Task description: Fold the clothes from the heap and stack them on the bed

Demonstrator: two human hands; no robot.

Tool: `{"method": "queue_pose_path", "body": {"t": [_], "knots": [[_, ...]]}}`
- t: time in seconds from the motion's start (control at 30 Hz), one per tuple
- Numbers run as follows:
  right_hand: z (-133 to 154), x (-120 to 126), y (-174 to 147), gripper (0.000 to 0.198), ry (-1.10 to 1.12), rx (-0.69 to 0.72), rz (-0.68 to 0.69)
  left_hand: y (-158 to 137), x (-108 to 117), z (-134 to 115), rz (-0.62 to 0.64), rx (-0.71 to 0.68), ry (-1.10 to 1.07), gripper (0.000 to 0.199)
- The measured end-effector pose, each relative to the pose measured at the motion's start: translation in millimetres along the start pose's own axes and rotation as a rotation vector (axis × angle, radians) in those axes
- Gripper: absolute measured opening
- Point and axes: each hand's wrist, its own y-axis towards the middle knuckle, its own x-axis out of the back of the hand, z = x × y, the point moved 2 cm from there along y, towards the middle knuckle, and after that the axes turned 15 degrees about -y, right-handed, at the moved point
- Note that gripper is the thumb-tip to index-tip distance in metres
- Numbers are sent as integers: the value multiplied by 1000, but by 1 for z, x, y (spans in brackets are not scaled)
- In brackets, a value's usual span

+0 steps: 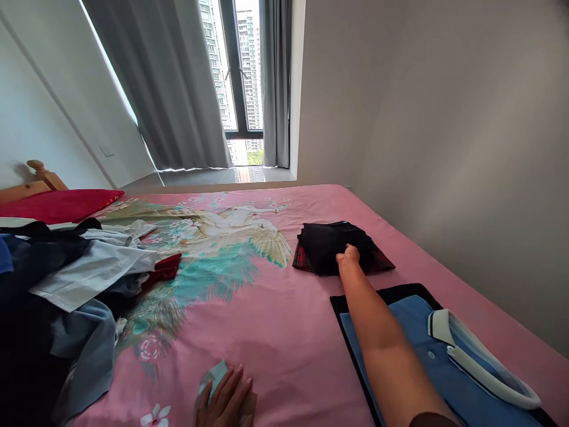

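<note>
My right hand (349, 255) reaches far forward and touches a black folded garment (320, 246). Its fingers barely show, so their grip on the cloth is unclear. Beneath the black garment lies a red and black plaid garment (301, 259), its edges sticking out on both sides. My left hand (226, 398) rests low in the view with its fingers stretched out on the pink bedsheet (284, 332). A pale teal patch shows beside these fingers; whether it is print or cloth I cannot tell. Under my right forearm lies a folded blue polo shirt (411, 311) with a white collar, on top of black cloth.
A loose heap of clothes (95, 267), white, grey, dark blue and dark red, covers the left side of the bed. Behind it are a red pillow (57, 203) and a wooden bedpost (38, 169). A wall (466, 178) borders the right; grey curtains (164, 83) hang at the window.
</note>
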Motion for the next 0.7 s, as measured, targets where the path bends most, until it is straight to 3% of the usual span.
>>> {"method": "queue_pose_path", "body": {"t": [0.17,0.4,0.5,0.57,0.67,0.7], "knots": [[-13,8,-8,28,-34,-76,-117,1,2,-3,21,0,-12,48],[-7,22,-47,30,-55,-25,-78,-1,6,-11,93,94,-44,51],[-15,28,-95,30,-87,-24,-27,0,14,-18,155,236,-165,49],[-35,33,-145,32,-113,-42,45,2,24,-27,178,329,-280,47],[-89,54,-236,33,-188,-6,286,5,41,-43,168,465,-451,46],[-112,66,-266,35,-290,105,421,5,45,-47,154,507,-503,45]]}}
